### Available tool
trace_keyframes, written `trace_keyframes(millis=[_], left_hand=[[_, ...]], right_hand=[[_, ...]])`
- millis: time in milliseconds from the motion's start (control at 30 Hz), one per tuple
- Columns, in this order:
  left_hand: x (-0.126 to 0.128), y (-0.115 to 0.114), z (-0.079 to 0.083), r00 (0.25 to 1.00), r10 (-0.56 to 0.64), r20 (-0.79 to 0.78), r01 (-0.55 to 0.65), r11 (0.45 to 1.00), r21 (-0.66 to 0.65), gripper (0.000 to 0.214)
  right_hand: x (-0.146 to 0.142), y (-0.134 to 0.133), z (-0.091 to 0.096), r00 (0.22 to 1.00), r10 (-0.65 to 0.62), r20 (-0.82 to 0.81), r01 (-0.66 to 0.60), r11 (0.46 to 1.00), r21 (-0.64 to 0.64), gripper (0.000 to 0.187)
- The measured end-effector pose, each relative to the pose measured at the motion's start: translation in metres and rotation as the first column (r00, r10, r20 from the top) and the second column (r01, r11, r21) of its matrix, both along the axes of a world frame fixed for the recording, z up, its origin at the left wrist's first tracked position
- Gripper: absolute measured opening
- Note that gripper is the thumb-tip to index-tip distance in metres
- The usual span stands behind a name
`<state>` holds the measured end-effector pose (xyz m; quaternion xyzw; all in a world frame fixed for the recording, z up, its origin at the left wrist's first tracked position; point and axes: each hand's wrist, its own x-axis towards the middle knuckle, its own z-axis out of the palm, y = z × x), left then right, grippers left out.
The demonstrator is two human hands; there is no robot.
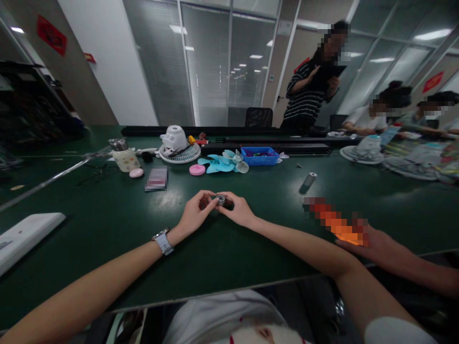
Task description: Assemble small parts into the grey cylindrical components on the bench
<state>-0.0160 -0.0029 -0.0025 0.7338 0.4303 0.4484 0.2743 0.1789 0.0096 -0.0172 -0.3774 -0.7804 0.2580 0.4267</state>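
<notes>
My left hand (195, 212) and my right hand (238, 209) meet over the dark green table (107, 239), fingertips pinched from both sides on a small round metal motor part (221, 199). A watch (163, 241) is on my left wrist. Beyond my hands lie light blue fan blades (224, 163), a white fan grille and housing (177, 145), a pink round cap (197, 169) and a small grey cylinder (309, 180).
A blue tray of small parts (260, 155) and a cream cup with a metal lid (124, 155) stand farther back. A white flat box (25, 234) lies at the left. Another person's arm (394, 255) rests at my right. People sit and stand at the far right.
</notes>
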Motion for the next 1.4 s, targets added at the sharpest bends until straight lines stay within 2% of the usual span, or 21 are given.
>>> trace_keyframes(millis=[167, 367, 533, 667, 800, 933, 1033, 1133, 1267, 1333, 1400], left_hand=[[0.003, -0.002, 0.001, 0.998, -0.032, -0.048, 0.032, 0.999, 0.003, 0.036], [0.008, 0.005, 0.012, 0.986, -0.012, -0.163, 0.023, 0.998, 0.064, 0.033], [0.011, 0.014, 0.017, 0.989, 0.007, -0.144, -0.002, 0.999, 0.035, 0.030], [0.014, 0.016, 0.024, 0.984, 0.037, -0.172, -0.026, 0.998, 0.065, 0.029], [0.008, 0.020, 0.031, 0.990, 0.132, -0.051, -0.128, 0.988, 0.085, 0.030], [-0.008, 0.025, 0.016, 0.971, 0.239, -0.013, -0.239, 0.970, 0.037, 0.035], [-0.015, 0.025, -0.002, 0.973, 0.207, -0.100, -0.217, 0.970, -0.106, 0.035], [-0.015, 0.022, -0.012, 0.971, 0.132, -0.197, -0.159, 0.979, -0.127, 0.034], [-0.014, 0.018, -0.013, 0.955, 0.038, -0.294, -0.059, 0.996, -0.065, 0.031], [-0.015, 0.018, -0.013, 0.950, 0.025, -0.311, -0.045, 0.997, -0.056, 0.031], [-0.015, 0.019, -0.014, 0.956, 0.031, -0.291, -0.051, 0.997, -0.060, 0.034]], right_hand=[[-0.001, -0.001, 0.001, 0.999, -0.005, 0.041, 0.006, 1.000, -0.020, 0.045], [0.000, -0.001, 0.002, 0.994, -0.023, 0.110, 0.027, 0.999, -0.036, 0.039], [0.000, -0.001, 0.002, 0.996, -0.007, 0.089, 0.011, 0.999, -0.042, 0.042], [0.001, -0.001, 0.001, 0.995, -0.006, 0.095, 0.011, 0.999, -0.052, 0.042], [0.000, -0.001, 0.002, 0.997, -0.014, 0.075, 0.019, 0.997, -0.071, 0.044], [0.000, -0.002, 0.004, 0.997, -0.047, 0.057, 0.051, 0.996, -0.077, 0.045], [-0.001, -0.005, 0.005, 0.996, -0.086, 0.030, 0.088, 0.993, -0.081, 0.042], [0.000, -0.005, 0.005, 0.989, -0.143, -0.026, 0.141, 0.988, -0.059, 0.040], [0.021, 0.011, 0.006, 0.962, -0.264, -0.064, 0.263, 0.964, -0.027, 0.042], [0.047, 0.031, 0.008, 0.925, -0.373, -0.073, 0.375, 0.927, 0.009, 0.044], [0.083, 0.055, 0.012, 0.840, -0.536, -0.084, 0.541, 0.839, 0.057, 0.046]])
